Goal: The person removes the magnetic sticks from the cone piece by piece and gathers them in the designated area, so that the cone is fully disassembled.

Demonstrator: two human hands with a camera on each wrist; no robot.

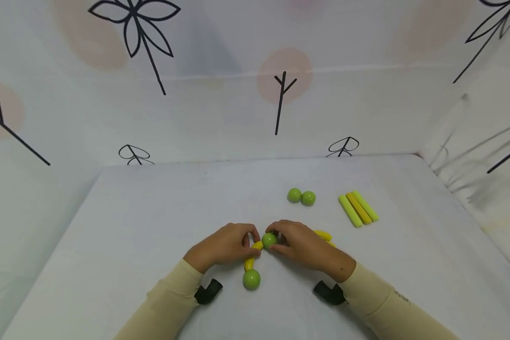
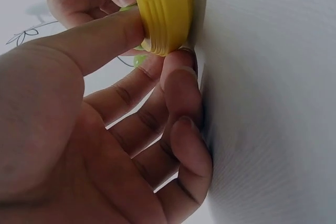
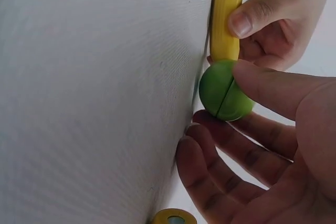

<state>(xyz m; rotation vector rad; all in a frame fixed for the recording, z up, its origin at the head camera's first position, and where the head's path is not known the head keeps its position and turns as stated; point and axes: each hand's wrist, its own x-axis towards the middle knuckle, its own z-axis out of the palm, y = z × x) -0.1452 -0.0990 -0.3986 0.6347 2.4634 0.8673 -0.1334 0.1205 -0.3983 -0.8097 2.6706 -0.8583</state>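
Observation:
My left hand (image 1: 225, 244) pinches a curved yellow stick (image 1: 249, 264) between thumb and fingers, low over the white tabletop. At the stick's near end sits a glossy green ball (image 1: 251, 279), touching it. My right hand (image 1: 308, 248) holds another green ball (image 1: 269, 240) by thumb and fingertips, against the stick's far end. In the right wrist view this ball (image 3: 216, 90) shows a seam and meets the end of the yellow stick (image 3: 226, 24). The left wrist view shows the ridged end of the stick (image 2: 164, 14) close up, with the ball mostly hidden behind it.
Two green balls (image 1: 294, 195) lie side by side farther back. To their right are two yellow-green straight sticks (image 1: 350, 211) with a yellow stick (image 1: 359, 208) between them. Yellow pieces (image 1: 323, 234) lie partly hidden behind my right hand. A patterned white cloth (image 1: 229, 118) hangs behind the table.

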